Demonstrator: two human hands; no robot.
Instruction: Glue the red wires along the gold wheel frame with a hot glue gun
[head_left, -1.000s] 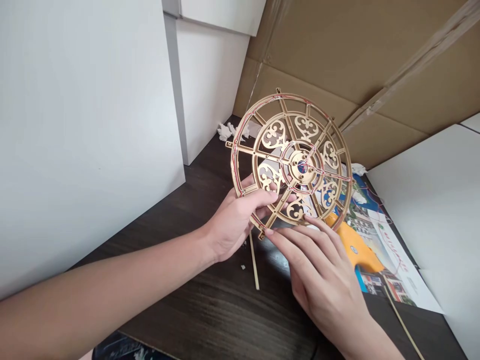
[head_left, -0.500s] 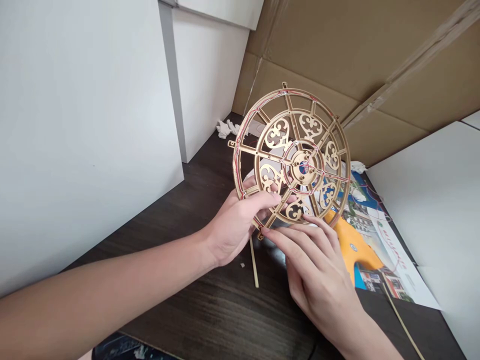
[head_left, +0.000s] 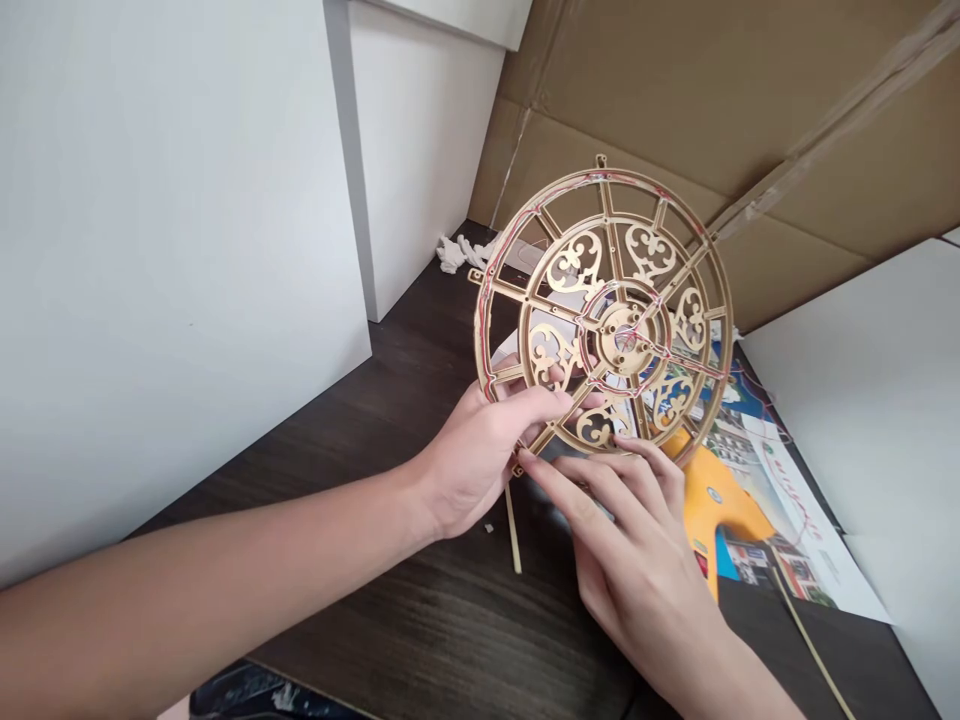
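Note:
A round gold openwork wheel frame (head_left: 616,358), with spokes, scroll ornaments and small rim tabs, is held up tilted above the table. Thin red and white wires run along its rim, inner ring and some spokes. My left hand (head_left: 476,450) grips the lower left side, thumb in front on a spoke and fingers behind. Along the bottom rim, the bent fingers of my right hand (head_left: 637,540) press, the index fingertip at the lower tab; its thumb is hidden. An orange glue gun (head_left: 712,490) lies behind my right hand, partly covered by the frame.
A pale thin stick (head_left: 514,535) lies on the dark table (head_left: 300,500), another (head_left: 814,645) at the right. Printed paper (head_left: 832,540) is under the glue gun. Crumpled tissue (head_left: 452,254) sits at the back. White panels (head_left: 187,250) and a cardboard sheet (head_left: 675,90) enclose the table.
The wheel frame has shifted slightly right in view and turned a little. Both hands keep nearly the same places at its lower edge.

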